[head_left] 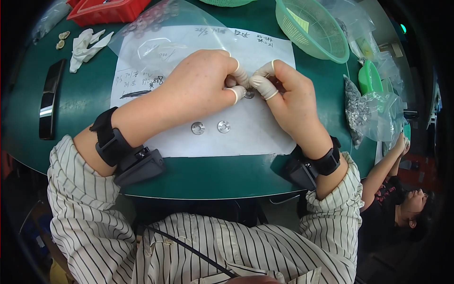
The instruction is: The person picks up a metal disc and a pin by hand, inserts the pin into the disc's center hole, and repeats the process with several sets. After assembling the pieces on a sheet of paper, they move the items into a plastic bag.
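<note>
My left hand (208, 78) and my right hand (291, 94) meet above a white paper sheet (189, 146) with handwriting on it. White finger cots cover the thumb and a fingertip of each. Between the fingertips of both hands, a small round metal disc (249, 95) is pinched, mostly hidden by the fingers. Two more metal discs lie on the paper nearer to me: a left one (198, 128) and a right one (223, 126), each with a centre hole and smaller holes around it. Black straps with dark boxes sit on both wrists.
Across the green table (203, 177) are a phone (51, 99), a crumpled tissue (89, 48), a red tray (109, 12), a clear bag of discs (156, 21), a green basket (314, 33) and a bag of metal parts (355, 113). Another person (397, 199) works at the right.
</note>
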The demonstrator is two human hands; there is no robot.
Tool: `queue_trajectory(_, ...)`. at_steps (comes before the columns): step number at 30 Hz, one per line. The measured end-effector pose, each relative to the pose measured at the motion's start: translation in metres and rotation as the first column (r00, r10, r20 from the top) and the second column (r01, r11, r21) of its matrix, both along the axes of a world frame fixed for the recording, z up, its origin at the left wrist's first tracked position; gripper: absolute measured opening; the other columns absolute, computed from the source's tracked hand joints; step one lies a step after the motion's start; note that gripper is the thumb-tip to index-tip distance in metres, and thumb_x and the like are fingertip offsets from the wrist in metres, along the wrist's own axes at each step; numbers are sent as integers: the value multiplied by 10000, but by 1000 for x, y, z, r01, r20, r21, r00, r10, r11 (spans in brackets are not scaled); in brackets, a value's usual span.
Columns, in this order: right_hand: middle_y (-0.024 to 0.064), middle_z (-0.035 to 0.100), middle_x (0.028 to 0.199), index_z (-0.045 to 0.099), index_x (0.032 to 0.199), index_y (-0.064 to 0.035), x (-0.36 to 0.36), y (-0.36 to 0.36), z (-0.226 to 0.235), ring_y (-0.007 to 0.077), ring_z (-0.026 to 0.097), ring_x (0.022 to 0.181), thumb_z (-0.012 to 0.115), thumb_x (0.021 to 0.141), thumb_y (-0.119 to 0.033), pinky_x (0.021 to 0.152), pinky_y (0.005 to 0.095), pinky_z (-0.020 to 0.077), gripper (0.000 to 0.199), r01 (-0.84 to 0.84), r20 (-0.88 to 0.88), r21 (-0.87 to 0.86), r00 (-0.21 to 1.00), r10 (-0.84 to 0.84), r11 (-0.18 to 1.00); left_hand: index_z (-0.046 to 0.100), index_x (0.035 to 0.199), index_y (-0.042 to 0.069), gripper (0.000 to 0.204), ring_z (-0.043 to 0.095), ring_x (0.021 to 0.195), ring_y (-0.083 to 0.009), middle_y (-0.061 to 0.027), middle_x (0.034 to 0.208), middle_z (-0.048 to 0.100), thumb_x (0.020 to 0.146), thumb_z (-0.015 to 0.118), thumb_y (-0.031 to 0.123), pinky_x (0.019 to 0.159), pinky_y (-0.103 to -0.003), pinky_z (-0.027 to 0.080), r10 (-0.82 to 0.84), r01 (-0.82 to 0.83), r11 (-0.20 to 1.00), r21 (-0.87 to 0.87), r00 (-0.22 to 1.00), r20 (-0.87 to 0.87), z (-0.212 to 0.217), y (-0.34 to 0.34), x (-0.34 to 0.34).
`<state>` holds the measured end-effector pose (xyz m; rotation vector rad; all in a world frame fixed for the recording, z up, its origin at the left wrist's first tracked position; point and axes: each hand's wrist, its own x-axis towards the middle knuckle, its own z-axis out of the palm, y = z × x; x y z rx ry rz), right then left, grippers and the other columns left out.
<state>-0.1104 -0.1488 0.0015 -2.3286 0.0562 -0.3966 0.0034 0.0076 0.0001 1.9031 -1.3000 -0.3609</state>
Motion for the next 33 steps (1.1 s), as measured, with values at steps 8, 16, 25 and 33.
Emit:
queue_trajectory(8,21,614,756,576,876,-12,-3,6,3,64,547,652,616,887,-96,584,198,446,94,7,-59,268,998,9,963,680,868,-3,174,600,644,-222,-128,731,630,738,608,87,623,-324,481,129,-131,991,3,970,-207,1,-1,1)
queue_trajectory(16,27,616,750,580,868,-6,0,7,0,76,552,642,631,873,-89,587,210,454,98,33,-116,241,993,-5,970,672,948,8,172,498,617,-73,-6,708,589,788,625,47,582,-227,437,113,-112,994,20,972,-204,-2,1,4)
queue_trajectory(25,40,604,729,575,819,3,4,10,2,95,552,633,675,832,-97,572,230,457,142,-46,120,-245,990,77,968,675,924,23,158,494,616,-81,-17,714,578,775,626,42,579,-235,432,112,-110,994,19,972,-209,-1,0,4)
queue_trajectory(33,-2,597,735,581,851,-53,-1,-7,-1,59,508,603,636,874,-134,537,203,418,101,92,-11,398,995,-96,913,672,906,43,156,495,657,-97,-38,763,565,751,653,39,611,-245,430,-9,6,994,112,1000,22,9,0,-3)
